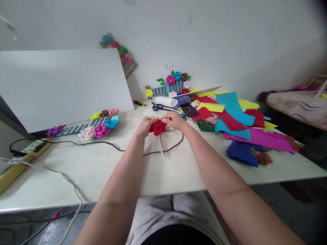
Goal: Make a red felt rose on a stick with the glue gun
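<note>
A red paper flower [158,128] is between my two hands, just above the table, its petals facing me. My left hand [147,126] is closed at the flower's left side. From the right, my right hand [174,120] pinches at the flower's upper edge. A thin pale stick [152,117] runs across the top of the flower, through the fingers of both hands. Below the flower, a whitish translucent strip [160,147] points toward me; I cannot tell whether it is attached. The fingertips partly hide the stick and the petals.
Coloured paper sheets [233,109] are piled at the right. Behind my hands lie scissors [158,107], a white roll [166,101] and blue yarn [184,100]. Flower-decorated panels [85,126] lie left. A black cable [112,144] crosses the table [102,177] near a power strip [28,154].
</note>
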Demonstrator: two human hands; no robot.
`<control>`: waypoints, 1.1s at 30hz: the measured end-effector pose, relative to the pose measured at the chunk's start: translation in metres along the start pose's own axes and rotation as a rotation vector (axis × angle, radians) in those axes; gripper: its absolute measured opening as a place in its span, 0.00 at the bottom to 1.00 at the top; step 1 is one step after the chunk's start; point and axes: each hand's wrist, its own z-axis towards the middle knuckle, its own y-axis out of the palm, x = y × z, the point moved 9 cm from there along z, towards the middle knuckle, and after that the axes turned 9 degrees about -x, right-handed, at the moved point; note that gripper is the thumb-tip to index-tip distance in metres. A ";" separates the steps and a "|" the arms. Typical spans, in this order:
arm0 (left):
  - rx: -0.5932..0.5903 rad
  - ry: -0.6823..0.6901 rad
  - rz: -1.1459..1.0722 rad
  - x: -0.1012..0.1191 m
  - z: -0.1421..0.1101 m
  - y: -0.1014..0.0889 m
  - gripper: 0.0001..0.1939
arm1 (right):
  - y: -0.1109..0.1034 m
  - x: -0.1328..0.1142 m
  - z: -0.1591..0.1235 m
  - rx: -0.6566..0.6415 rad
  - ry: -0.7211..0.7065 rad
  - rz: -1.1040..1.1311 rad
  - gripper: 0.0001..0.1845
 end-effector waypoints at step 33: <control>0.107 -0.074 -0.138 -0.010 0.001 -0.013 0.13 | 0.004 -0.023 -0.005 -0.034 0.005 -0.418 0.15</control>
